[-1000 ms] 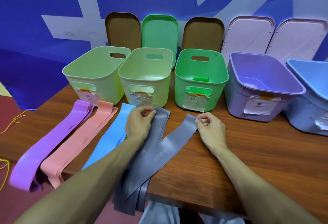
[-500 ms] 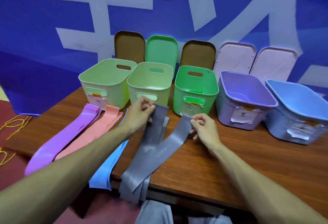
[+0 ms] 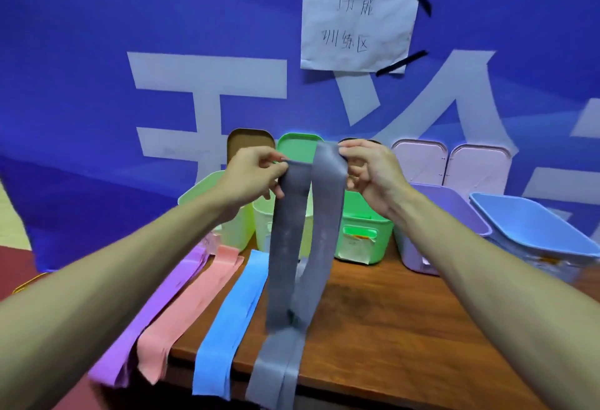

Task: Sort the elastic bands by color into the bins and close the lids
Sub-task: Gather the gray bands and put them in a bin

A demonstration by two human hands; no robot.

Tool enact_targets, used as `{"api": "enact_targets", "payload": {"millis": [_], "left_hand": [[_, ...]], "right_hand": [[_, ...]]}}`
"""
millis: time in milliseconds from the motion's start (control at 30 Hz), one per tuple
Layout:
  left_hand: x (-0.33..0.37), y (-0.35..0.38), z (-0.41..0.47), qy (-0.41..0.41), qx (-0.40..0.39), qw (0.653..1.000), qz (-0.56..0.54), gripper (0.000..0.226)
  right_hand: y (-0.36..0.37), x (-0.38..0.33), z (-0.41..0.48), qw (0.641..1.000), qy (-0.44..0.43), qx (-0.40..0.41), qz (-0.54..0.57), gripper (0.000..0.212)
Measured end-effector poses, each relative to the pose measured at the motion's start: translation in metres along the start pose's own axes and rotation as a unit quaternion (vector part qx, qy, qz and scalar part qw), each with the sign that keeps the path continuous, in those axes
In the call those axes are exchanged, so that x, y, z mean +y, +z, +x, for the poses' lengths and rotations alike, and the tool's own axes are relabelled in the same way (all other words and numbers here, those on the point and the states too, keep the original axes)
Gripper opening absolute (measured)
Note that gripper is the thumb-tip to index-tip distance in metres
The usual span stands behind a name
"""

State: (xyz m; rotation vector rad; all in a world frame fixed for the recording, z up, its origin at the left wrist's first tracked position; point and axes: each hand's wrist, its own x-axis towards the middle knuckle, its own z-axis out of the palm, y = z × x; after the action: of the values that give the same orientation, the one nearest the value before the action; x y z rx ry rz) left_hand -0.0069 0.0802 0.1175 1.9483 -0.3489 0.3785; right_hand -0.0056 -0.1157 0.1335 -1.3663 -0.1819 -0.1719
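Both hands have risen from the table, lifting the grey bands (image 3: 287, 247) to lid height. Seen from the head camera, the left hand (image 3: 256, 177) and right hand (image 3: 373, 179) each pinch the top of one flat, smooth strip. The two strips hang side by side, their lower ends trailing on the wooden table (image 3: 389, 328) and over its front edge.

Three more flat bands lie to the left and overhang that edge: a purple band (image 3: 152, 315), a pink band (image 3: 188, 302) and a blue band (image 3: 227, 318).

Behind stand five open, round-cornered plastic bins: a pale green bin (image 3: 238, 231), a second pale bin (image 3: 262, 231), a green bin (image 3: 363, 224), a purple bin (image 3: 454, 208) and a blue bin (image 3: 535, 231).

Five lids lean on the wall: two brown lids (image 3: 250, 141), one green lid (image 3: 297, 146) and two pink lids (image 3: 418, 162).
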Motion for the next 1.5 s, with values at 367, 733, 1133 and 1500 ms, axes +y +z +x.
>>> {"api": "enact_targets", "payload": {"millis": [367, 733, 1133, 1500], "left_hand": [[0.027, -0.026, 0.083, 0.108, 0.074, 0.991, 0.019, 0.010], [-0.011, -0.005, 0.155, 0.098, 0.074, 0.992, 0.004, 0.011], [-0.128, 0.028, 0.093, 0.050, -0.040, 0.976, 0.208, 0.029], [-0.170, 0.101, -0.019, 0.030, -0.080, 0.989, 0.122, 0.029]], "right_hand": [[0.027, -0.061, 0.066, 0.995, -0.065, 0.073, 0.036, 0.006], [0.039, -0.028, 0.142, 0.996, -0.041, 0.056, 0.057, 0.012], [-0.017, 0.082, 0.118, 0.947, 0.145, -0.096, -0.269, 0.012], [-0.047, 0.173, 0.043, 0.807, 0.107, -0.202, -0.545, 0.011]]}}
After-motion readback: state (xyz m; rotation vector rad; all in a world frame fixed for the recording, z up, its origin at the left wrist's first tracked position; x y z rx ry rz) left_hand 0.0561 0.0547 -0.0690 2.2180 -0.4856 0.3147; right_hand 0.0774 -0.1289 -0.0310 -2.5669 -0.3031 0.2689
